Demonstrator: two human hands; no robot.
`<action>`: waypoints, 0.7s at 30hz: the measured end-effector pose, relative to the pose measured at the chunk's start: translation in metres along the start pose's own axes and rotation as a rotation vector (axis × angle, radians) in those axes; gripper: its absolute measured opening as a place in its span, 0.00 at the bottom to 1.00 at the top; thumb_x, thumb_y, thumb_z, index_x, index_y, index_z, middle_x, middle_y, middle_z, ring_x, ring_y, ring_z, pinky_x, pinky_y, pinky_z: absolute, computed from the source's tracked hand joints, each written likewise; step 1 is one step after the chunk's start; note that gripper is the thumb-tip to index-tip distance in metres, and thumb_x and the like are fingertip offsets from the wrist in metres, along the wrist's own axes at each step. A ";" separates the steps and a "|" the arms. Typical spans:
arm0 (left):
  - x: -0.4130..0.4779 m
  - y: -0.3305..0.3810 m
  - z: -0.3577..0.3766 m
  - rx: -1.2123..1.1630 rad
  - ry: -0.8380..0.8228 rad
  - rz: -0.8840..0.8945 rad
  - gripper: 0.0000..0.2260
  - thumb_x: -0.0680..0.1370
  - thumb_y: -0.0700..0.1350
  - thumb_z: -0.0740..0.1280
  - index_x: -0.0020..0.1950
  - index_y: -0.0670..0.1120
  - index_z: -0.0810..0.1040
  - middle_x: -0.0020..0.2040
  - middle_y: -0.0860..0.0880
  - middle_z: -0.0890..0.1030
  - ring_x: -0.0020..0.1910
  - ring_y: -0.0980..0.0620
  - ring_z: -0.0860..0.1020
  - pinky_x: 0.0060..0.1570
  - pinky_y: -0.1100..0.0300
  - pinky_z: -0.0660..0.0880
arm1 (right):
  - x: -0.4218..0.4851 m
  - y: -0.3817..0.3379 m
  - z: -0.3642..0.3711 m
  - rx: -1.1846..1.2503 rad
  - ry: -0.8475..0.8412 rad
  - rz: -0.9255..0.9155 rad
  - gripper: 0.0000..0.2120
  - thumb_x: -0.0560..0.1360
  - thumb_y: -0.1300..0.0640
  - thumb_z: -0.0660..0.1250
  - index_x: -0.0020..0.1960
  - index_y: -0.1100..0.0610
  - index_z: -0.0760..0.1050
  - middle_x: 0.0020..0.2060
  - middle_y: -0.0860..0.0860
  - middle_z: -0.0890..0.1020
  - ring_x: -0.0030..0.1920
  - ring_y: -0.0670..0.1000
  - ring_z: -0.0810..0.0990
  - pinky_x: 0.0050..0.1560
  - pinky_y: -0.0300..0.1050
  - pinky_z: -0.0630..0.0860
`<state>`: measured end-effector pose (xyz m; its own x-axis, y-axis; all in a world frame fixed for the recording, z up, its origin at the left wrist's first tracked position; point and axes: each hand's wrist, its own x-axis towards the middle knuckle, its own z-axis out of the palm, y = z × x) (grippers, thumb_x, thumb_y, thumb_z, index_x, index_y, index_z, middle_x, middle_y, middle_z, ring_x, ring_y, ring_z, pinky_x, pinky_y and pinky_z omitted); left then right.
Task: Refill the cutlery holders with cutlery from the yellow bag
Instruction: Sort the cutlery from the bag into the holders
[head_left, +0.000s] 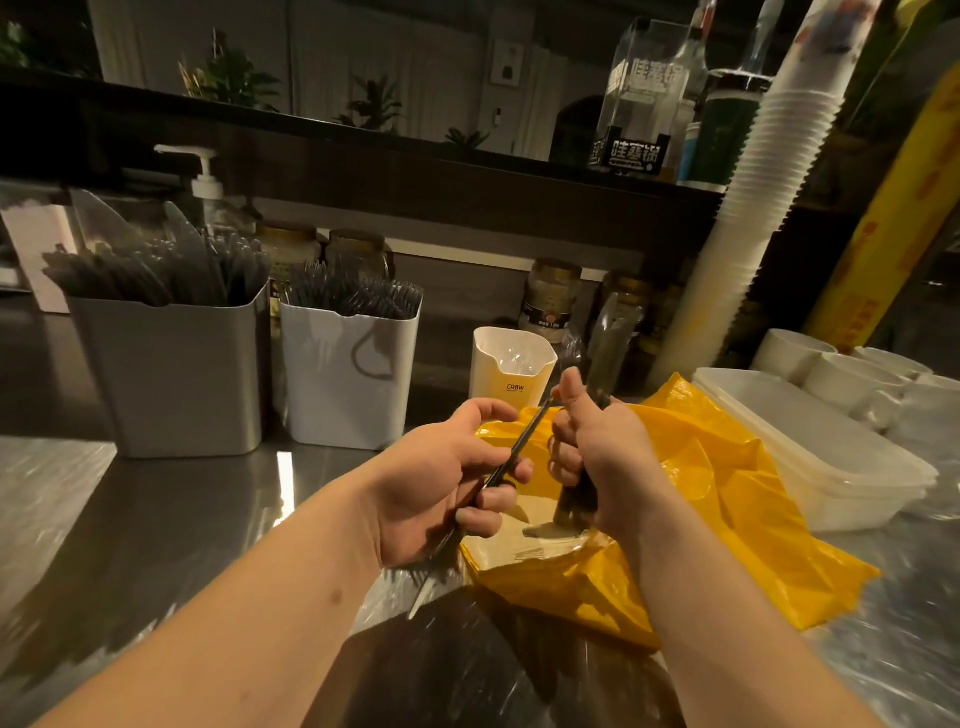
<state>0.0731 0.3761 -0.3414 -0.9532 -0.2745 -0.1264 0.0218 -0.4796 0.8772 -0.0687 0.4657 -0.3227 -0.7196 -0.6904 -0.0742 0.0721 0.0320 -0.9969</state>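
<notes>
The yellow bag (727, 499) lies crumpled on the steel counter at centre right. Over it, my right hand (602, 457) grips an upright bundle of dark plastic cutlery (613, 338) that sticks up above my thumb. My left hand (447, 478) holds a single dark slim piece of cutlery (514, 452) slanted toward the bundle. A small white holder (511, 374) stands just behind my hands with almost nothing in it. At the left stand a grey holder (176, 374) full of dark knives and a white holder (348, 379) full of dark forks.
Stacked white lidded containers (810, 447) and white cups (852, 374) sit at the right. A tall stack of white cups (748, 218) leans behind them. Jars line the back under a dark shelf; a pump bottle (208, 182) stands at the back left. Clear plastic wrap lies along the front edge.
</notes>
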 end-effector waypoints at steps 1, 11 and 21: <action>-0.001 0.001 -0.001 -0.025 -0.027 -0.003 0.14 0.85 0.38 0.55 0.68 0.51 0.70 0.43 0.42 0.76 0.30 0.53 0.68 0.26 0.64 0.65 | -0.001 0.000 0.000 -0.024 -0.027 0.007 0.20 0.76 0.39 0.65 0.41 0.58 0.73 0.25 0.50 0.69 0.24 0.47 0.64 0.27 0.41 0.63; -0.006 0.006 -0.004 -0.191 -0.148 0.034 0.15 0.82 0.43 0.60 0.68 0.45 0.71 0.46 0.41 0.78 0.29 0.53 0.73 0.25 0.63 0.75 | 0.001 0.004 0.001 0.002 -0.056 0.020 0.18 0.79 0.45 0.68 0.49 0.62 0.75 0.24 0.50 0.72 0.23 0.46 0.67 0.23 0.37 0.64; 0.005 -0.008 0.009 0.095 0.327 0.378 0.12 0.80 0.43 0.67 0.63 0.47 0.79 0.51 0.44 0.82 0.47 0.47 0.82 0.49 0.53 0.81 | 0.001 0.010 0.008 0.244 0.007 0.187 0.21 0.81 0.44 0.63 0.43 0.62 0.78 0.25 0.50 0.69 0.25 0.48 0.65 0.29 0.41 0.64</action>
<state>0.0655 0.3866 -0.3448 -0.7393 -0.6682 0.0830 0.3050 -0.2224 0.9260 -0.0633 0.4598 -0.3328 -0.6831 -0.6838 -0.2565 0.3665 -0.0172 -0.9303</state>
